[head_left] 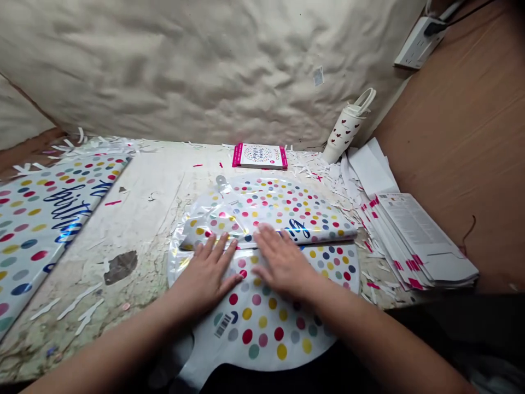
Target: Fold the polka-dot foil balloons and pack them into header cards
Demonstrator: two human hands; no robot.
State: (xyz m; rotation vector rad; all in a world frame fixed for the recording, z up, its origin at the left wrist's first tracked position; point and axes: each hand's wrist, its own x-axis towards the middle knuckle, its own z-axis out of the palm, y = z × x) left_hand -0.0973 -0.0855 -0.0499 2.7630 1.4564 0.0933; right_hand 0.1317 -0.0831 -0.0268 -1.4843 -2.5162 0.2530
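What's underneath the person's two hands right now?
The left hand and right hand rest on shiny dotted sheeting, across an edge where one layer overlaps another. Dots show around the fingers; any print directly beneath is covered.

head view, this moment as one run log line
left hand: open, palm down on folded dotted sheet | right hand: open, palm down, same sheet | bottle: back right | card stack: right
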